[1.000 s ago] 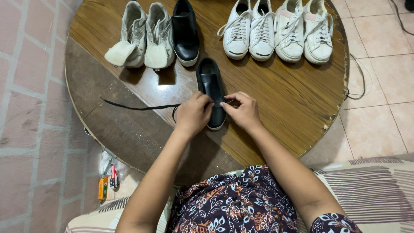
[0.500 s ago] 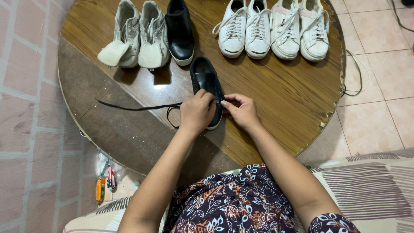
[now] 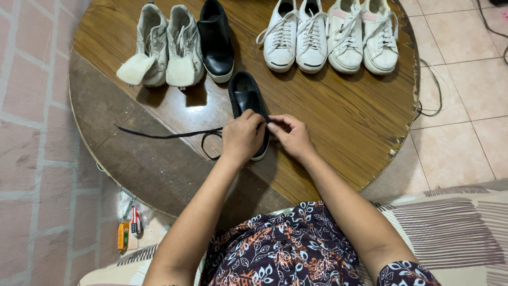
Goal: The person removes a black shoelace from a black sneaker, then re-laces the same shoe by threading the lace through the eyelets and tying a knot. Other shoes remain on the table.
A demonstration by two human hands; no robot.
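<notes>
Head view: my left hand (image 3: pixel 242 136) steadies the black shoe (image 3: pixel 247 100), fingers closed over it; right hand (image 3: pixel 288 135) pinches the black lace (image 3: pixel 169 134). I should feed slack gently.

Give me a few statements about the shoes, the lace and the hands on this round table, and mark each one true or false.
1. Both hands, left hand and right hand, are on the black shoe. True.
2. The black lace trails off to the person's right. False: it runs left across the round wooden table.
3. Four white sneakers stand in a row at the far right. True.
4. The second black shoe lies on the floor. False: it stands on the table beside the grey sneakers.
</notes>
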